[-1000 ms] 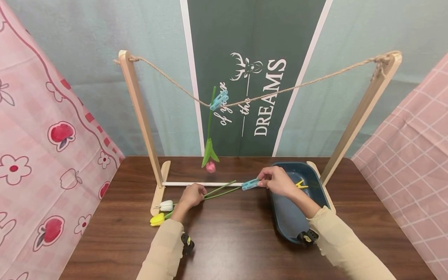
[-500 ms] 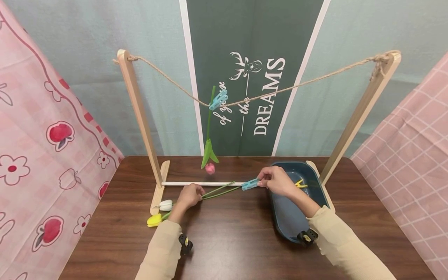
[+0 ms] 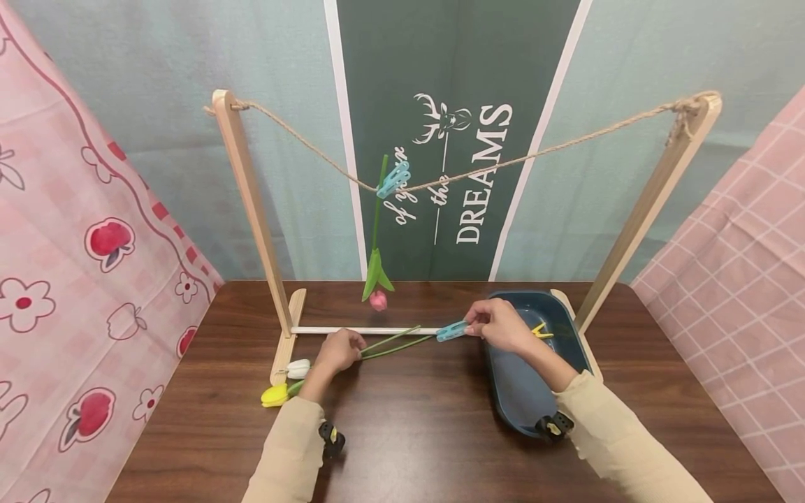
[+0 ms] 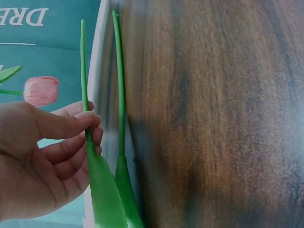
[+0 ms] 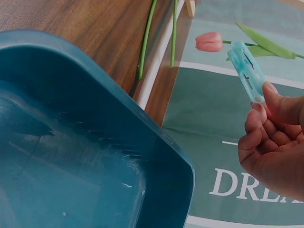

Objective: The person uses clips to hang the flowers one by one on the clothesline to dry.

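My left hand (image 3: 342, 349) pinches the green stem (image 4: 84, 71) of a yellow tulip (image 3: 274, 395) between thumb and fingers. Its bloom lies to the left, beside the forearm. Close by, a white tulip (image 3: 298, 369) lies on the table, its stem (image 4: 120, 85) running alongside; my hand hides part of it in the head view. My right hand (image 3: 498, 325) holds a light blue clothespin (image 5: 247, 71) by one end, just right of the stem tips and apart from them. A pink tulip (image 3: 378, 301) hangs bloom down from the rope (image 3: 302, 140), clipped by another blue clothespin (image 3: 394, 180).
A wooden frame with a left post (image 3: 248, 195) and right post (image 3: 650, 209) carries the sagging rope. A white rod (image 3: 390, 330) joins its feet low down. The blue basin (image 3: 503, 402) under my right forearm contains a yellow clothespin (image 3: 541, 331).
My left hand has shifted slightly left, drawing the yellow tulip along with it. My right hand and the clothespin it holds have barely moved.
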Demonstrator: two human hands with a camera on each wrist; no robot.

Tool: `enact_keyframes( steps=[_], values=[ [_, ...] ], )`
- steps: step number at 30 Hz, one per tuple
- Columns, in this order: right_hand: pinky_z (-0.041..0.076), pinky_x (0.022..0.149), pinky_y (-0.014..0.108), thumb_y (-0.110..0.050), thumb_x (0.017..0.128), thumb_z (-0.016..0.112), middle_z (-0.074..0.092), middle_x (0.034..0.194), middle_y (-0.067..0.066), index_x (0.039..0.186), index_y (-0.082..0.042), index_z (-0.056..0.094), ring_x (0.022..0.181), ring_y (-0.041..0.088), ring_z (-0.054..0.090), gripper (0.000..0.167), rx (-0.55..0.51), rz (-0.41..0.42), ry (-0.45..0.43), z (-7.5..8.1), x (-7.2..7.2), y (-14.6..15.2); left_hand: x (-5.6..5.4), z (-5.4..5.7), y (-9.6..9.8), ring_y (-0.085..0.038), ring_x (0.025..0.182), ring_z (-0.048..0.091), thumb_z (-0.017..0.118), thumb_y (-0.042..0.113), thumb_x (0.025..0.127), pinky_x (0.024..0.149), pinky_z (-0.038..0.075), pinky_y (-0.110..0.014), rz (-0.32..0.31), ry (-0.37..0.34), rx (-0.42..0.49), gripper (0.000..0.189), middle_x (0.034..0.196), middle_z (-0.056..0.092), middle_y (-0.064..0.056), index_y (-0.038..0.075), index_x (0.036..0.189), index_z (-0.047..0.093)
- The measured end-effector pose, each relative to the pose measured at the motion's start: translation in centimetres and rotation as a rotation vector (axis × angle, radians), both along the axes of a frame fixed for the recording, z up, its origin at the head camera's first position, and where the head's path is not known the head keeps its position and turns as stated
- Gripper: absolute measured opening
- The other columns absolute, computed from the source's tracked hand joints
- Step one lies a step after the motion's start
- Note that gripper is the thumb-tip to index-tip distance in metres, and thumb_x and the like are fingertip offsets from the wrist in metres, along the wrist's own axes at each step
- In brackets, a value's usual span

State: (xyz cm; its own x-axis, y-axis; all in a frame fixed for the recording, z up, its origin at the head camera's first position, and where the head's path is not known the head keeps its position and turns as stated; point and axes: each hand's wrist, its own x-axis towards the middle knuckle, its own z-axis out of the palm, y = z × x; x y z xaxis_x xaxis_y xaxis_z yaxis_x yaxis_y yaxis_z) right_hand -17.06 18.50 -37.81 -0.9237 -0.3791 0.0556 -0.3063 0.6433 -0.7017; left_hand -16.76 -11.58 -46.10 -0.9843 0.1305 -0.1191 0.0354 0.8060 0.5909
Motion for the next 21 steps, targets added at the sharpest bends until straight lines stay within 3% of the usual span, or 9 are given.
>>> enact_keyframes(
  steps=[5,15,18,19,21],
  values=[
    [0.038,0.049,0.026,0.003,0.076,0.068,0.056,0.062,0.001,0.075,0.001,0.064,0.056,0.014,0.047,0.005,-0.001,-0.002,0.0,0.1,0.0,0.1,0.0,0.4,0.1,-0.015,0.066,0.054,0.063,-0.003,0.068,0.065,0.044,-0.033,-0.018,0.018,-0.005,0.015,0.068,0.063,-0.004,0.008,0.076,0.068],
    [0.04,0.048,0.026,0.004,0.076,0.068,0.056,0.061,0.001,0.075,0.001,0.064,0.054,0.014,0.048,0.004,-0.016,0.0,-0.011,-0.1,0.1,0.3,0.2,1.8,0.5,-0.013,0.064,0.055,0.062,-0.005,0.07,0.064,0.044,-0.031,-0.038,0.036,0.031,0.016,0.066,0.062,0.001,0.008,0.077,0.069],
    [0.04,0.048,0.026,0.004,0.076,0.067,0.056,0.061,0.001,0.075,0.002,0.064,0.054,0.014,0.048,0.004,-0.025,-0.001,-0.014,-0.2,0.1,0.4,0.1,1.7,0.5,-0.012,0.062,0.055,0.062,-0.005,0.069,0.063,0.045,-0.032,-0.064,0.055,0.053,0.017,0.064,0.062,0.003,0.01,0.075,0.068],
    [0.04,0.048,0.026,0.004,0.076,0.067,0.056,0.061,0.001,0.075,0.001,0.064,0.054,0.014,0.048,0.004,-0.026,-0.002,-0.016,-0.2,0.1,0.4,-0.4,0.6,0.1,-0.011,0.061,0.055,0.061,-0.003,0.068,0.061,0.044,-0.03,-0.092,0.097,0.074,0.018,0.063,0.061,0.004,0.012,0.074,0.068],
    [0.04,0.048,0.026,0.004,0.076,0.067,0.056,0.061,0.001,0.075,0.001,0.064,0.054,0.014,0.048,0.004,-0.026,-0.005,-0.02,-0.2,0.1,0.4,-0.5,0.5,0.1,-0.011,0.06,0.055,0.06,-0.004,0.068,0.061,0.044,-0.03,-0.107,0.111,0.09,0.019,0.062,0.061,0.005,0.013,0.073,0.068]
  ],
)
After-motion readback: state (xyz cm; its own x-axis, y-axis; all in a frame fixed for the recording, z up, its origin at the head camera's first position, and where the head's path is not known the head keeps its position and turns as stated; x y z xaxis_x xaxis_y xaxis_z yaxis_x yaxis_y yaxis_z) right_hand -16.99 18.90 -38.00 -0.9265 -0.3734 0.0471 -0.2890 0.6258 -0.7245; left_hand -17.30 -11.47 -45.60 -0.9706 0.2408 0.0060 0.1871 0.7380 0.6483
